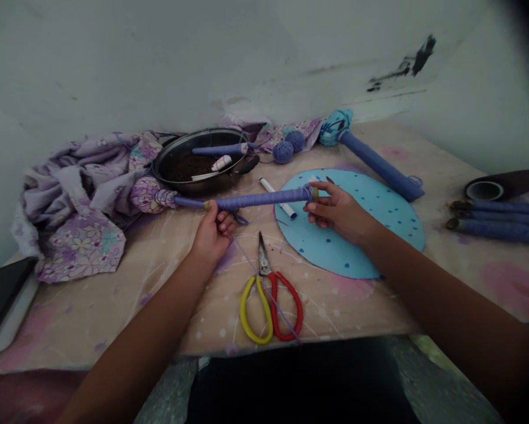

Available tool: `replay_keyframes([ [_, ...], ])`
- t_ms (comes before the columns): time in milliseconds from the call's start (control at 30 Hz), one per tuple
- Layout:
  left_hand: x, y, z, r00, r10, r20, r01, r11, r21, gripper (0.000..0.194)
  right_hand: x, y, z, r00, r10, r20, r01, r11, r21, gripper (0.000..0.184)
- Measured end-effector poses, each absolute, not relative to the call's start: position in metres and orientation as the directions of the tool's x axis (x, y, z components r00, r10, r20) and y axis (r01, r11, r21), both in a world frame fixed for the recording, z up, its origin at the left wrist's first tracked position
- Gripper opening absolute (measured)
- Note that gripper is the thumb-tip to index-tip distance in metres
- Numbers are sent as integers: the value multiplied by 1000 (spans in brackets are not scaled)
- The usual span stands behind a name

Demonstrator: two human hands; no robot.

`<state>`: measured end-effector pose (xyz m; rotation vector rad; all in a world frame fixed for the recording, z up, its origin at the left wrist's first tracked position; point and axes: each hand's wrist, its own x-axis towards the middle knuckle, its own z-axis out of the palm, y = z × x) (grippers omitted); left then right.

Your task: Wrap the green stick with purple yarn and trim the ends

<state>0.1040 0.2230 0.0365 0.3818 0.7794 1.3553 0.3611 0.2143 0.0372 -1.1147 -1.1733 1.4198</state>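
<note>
A stick wound with blue-purple yarn [264,199] is held level above the table between both hands. My left hand [214,232] pinches it near its left end, thumb on top. My right hand [339,212] holds the bare brownish tip at the other end between thumb and fingers. From the left hand a thin strand of yarn runs down across the scissors [271,306], which lie with one yellow and one red handle below the stick. Under the right hand is a light blue spotted oval sheet [357,235]. A white marker [277,197] with a blue cap lies partly behind the stick.
Purple floral cloth [83,206] is heaped at left, beside a floral bundle [152,195]. A dark pan [202,159] stands behind, near two yarn balls [283,151]. At right lie a long blue wrapped stick [379,165], several wrapped sticks [507,229] and a dark tube [503,185].
</note>
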Motion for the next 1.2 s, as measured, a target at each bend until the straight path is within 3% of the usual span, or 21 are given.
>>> replay_keyframes([
  [133, 104, 223, 37, 32, 955, -296, -749, 219, 626, 36, 359, 215, 35, -131, 990, -51, -98, -64, -993, 50],
  [367, 106, 221, 40, 46, 942, -332, -759, 249, 602, 45, 359, 215, 35, -187, 982, -17, 55, -7, -998, 17],
  [700, 102, 221, 43, -59, 942, -330, -716, 190, 671, 43, 372, 220, 33, -186, 981, 57, 317, 115, -941, 12],
  [933, 99, 223, 42, 23, 960, -280, -567, 244, 787, 40, 365, 211, 37, -294, 950, 104, 201, 168, -965, 14],
  [1067, 94, 226, 44, -76, 974, -215, -473, 155, 867, 35, 365, 205, 43, -309, 950, 37, 211, 107, -972, 18],
  [1200, 92, 227, 45, -142, 976, -166, -436, 89, 895, 37, 366, 200, 51, -254, 964, 76, 234, 137, -963, 18],
])
